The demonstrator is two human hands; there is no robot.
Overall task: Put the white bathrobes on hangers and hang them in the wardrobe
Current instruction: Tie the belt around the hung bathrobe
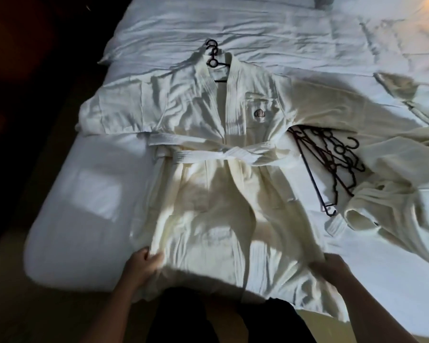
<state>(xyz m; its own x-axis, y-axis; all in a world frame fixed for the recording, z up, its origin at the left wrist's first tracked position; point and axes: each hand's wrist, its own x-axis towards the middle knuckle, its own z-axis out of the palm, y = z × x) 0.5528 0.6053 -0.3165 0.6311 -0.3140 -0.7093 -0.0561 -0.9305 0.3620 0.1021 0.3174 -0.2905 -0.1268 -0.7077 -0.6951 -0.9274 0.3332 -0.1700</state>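
- Pinching the near hem of the bathrobe (221, 199) with the left hand (144, 266), thumb over the cloth and fingers curled under it; blurred, but plainly grasping.
- Taking the opposite hem corner with the right hand (332, 268), fingertips buried in the fabric, apparently clenched on it as well.
- Held wide at both corners, probably to draw the skirt flat and straight before lifting.
- Spread front-up on the bed (84, 206), collar at the far end, hem hanging over the near edge.
- Already fitted with a black hanger (214, 61), hook poking out above the collar; not yet hung up.
- Closed across the front, belt (221, 154) tied at the waist, small emblem (259, 113) on the chest; creamy white, creased.
- Kept within reach on the right: spare hangers (332, 162) piled just beside a second robe (394, 181), crumpled and unhung.
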